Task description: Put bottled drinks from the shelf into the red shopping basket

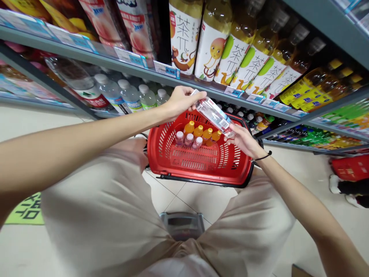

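A clear water bottle (213,114) with a pale blue and white label slants over the far right part of a red shopping basket (196,177). My left hand (181,101) is closed around its upper left, capped end. My right hand (243,139), with a thin dark cord at the wrist, has its fingers closed on the lower right end. Inside the basket stand several small orange drink bottles (198,131) in a row, and three pinkish bottles (188,140) with pale caps in front of them. The basket's black handle (184,177) lies along its near rim.
Ahead, a shelf holds large tea bottles (184,36) over price tags (167,70); capped water bottles (129,94) stand lower. My knees flank the basket. Between my legs is a dark grey object (183,225). At right are another person's shoes (334,184) and a red basket (350,167).
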`<state>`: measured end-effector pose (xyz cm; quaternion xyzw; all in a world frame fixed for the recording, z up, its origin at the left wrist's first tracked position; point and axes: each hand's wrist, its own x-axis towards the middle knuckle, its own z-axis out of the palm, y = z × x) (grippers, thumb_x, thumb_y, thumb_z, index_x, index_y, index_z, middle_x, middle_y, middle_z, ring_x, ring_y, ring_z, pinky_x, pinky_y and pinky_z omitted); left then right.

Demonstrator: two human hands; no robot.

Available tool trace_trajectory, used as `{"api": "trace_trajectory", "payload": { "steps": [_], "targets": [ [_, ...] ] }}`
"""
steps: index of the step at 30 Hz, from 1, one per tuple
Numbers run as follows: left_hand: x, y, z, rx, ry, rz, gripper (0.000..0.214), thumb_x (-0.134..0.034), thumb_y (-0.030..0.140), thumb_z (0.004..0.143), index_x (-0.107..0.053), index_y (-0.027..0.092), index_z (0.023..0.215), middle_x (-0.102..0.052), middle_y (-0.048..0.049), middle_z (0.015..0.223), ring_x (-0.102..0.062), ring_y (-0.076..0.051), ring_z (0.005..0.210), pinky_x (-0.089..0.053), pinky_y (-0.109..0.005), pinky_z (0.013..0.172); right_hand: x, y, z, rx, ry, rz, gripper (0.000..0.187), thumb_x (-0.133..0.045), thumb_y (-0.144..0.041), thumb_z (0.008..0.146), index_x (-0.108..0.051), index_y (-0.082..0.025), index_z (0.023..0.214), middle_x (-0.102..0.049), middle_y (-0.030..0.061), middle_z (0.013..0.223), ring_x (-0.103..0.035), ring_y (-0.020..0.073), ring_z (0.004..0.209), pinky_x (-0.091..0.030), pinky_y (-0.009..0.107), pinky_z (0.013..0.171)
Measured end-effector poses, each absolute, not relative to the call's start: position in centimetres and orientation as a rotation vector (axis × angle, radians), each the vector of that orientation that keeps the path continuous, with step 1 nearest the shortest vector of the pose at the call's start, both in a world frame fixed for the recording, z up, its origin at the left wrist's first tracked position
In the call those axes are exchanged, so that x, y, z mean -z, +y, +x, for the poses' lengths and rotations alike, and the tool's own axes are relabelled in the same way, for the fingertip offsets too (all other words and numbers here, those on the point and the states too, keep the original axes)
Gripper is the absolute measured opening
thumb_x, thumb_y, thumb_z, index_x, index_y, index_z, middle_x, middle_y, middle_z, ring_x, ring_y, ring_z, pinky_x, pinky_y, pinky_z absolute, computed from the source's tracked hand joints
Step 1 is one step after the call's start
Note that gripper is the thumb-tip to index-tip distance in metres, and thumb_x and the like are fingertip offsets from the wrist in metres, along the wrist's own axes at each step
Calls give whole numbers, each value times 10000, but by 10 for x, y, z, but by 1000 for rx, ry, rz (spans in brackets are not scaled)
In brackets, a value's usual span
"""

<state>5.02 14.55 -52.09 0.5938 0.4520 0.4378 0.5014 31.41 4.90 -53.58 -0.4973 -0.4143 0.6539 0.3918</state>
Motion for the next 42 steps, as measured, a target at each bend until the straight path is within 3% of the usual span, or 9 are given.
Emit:
{"api": "trace_trajectory", "payload": {
  "steps": [9, 14, 18, 26, 31, 35, 39, 42],
  "targets": [
    [518, 143, 51, -1045, 1032, 1439, 264, -677, 378, 926, -657, 169, 767, -508, 3, 582, -393, -100, 539, -310, -270, 529, 544, 51, 318, -1707, -1068, -1321, 536, -655, -709, 913, -686, -177, 855, -712, 48, 757, -539, 103, 471, -480, 230, 449],
    [513, 140, 53, -1042, 1018, 1425, 243, -669, 351, 934, -661, 171, 771, -501, 1, 584, -397, -105, 538, -314, -278, 541, 547, 50, 319, -1750, -993, -1377, 568, -572, -757, 931, -656, -196, 934, -647, 16, 629, -518, 120, 428, -386, 219, 368],
    [513, 140, 57, -1033, 1005, 1426, 247, -676, 363, 932, -660, 176, 771, -508, 1, 581, -400, -106, 541, -311, -275, 538, 551, 51, 317, -1760, -893, -1441, 581, -493, -758, 940, -618, -195, 872, -577, 8, 530, -471, 135, 401, -329, 233, 339],
    [512, 142, 71, -1012, 982, 1459, 217, -688, 327, 930, -702, 146, 813, -526, -12, 614, -403, -99, 556, -304, -261, 532, 555, 55, 331, -1887, -867, -1499, 524, -406, -632, 962, -627, -179, 821, -628, 56, 595, -480, 151, 431, -349, 255, 366],
    [524, 147, 88, -990, 998, 1499, 139, -659, 245, 927, -680, 146, 831, -602, -34, 686, -487, -98, 554, -380, -252, 525, 567, 64, 353, -1908, -1048, -1642, 611, -362, -639, 981, -699, -150, 837, -680, 102, 647, -578, 161, 484, -483, 254, 449],
    [542, 143, 105, -900, 934, 1632, 92, -694, 251, 878, -653, 171, 897, -647, -34, 737, -563, -126, 572, -446, -273, 542, 582, 72, 380, -1736, -1455, -1866, 644, -485, -726, 951, -742, -147, 834, -714, 129, 652, -633, 194, 482, -523, 287, 464],
    [569, 135, 126, -755, 931, 1973, 216, -727, 351, 843, -628, 192, 950, -694, -56, 901, -656, -178, 742, -521, -310, 654, 600, 64, 398, -1216, -1983, -1847, 537, -789, -647, 831, -608, -217, 566, -515, 7, 407, -419, 115, 301, -379, 258, 366],
    [594, 133, 146, -545, 918, 2302, 236, -727, 359, 829, -652, 184, 967, -696, -83, 1059, -674, -216, 948, -547, -347, 835, 601, 57, 389, -1240, -2222, -1869, 574, -790, -593, 855, -527, -232, 495, -455, -26, 374, -402, 104, 287, -379, 251, 369]
  ]
}}
